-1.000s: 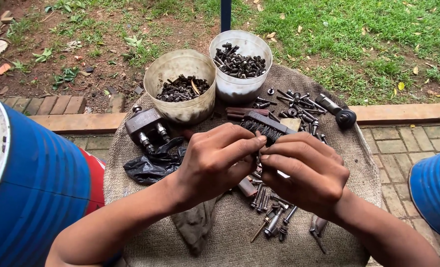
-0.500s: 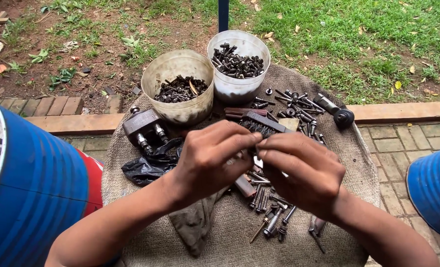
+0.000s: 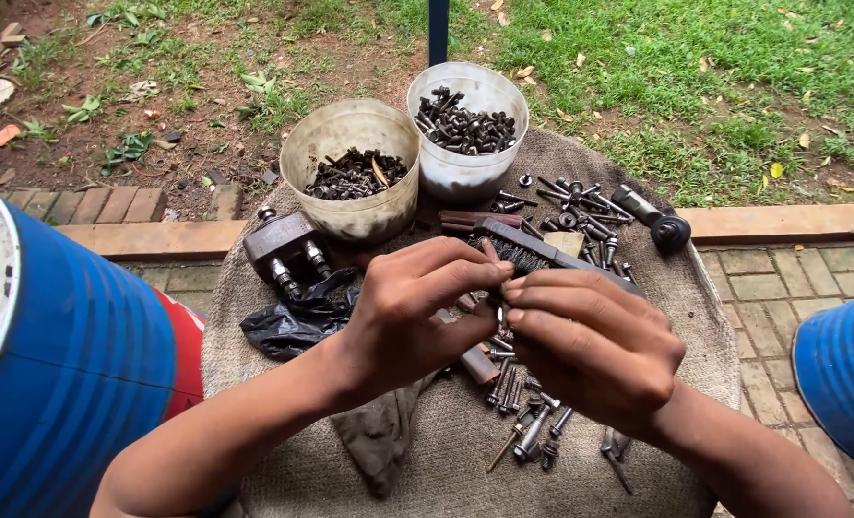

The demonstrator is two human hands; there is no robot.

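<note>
blue drum (image 3: 72,355): far left, beside the sack-covered round table (image 3: 446,451)
metal block (image 3: 283,247): two threaded studs, above a black rag (image 3: 288,321)
tubs: the yellowed tub (image 3: 350,182) holds dark screws, the white tub (image 3: 467,129) holds bolts
left hand (image 3: 413,312): fingers pinched narrow on a small bolt (image 3: 500,317), mostly hidden, probably a short one
right hand (image 3: 595,345): fingertips closed on the same bolt, touching the left
wire brush (image 3: 533,251): just behind the hands
loose bolts (image 3: 528,412): scattered below the hands
</note>
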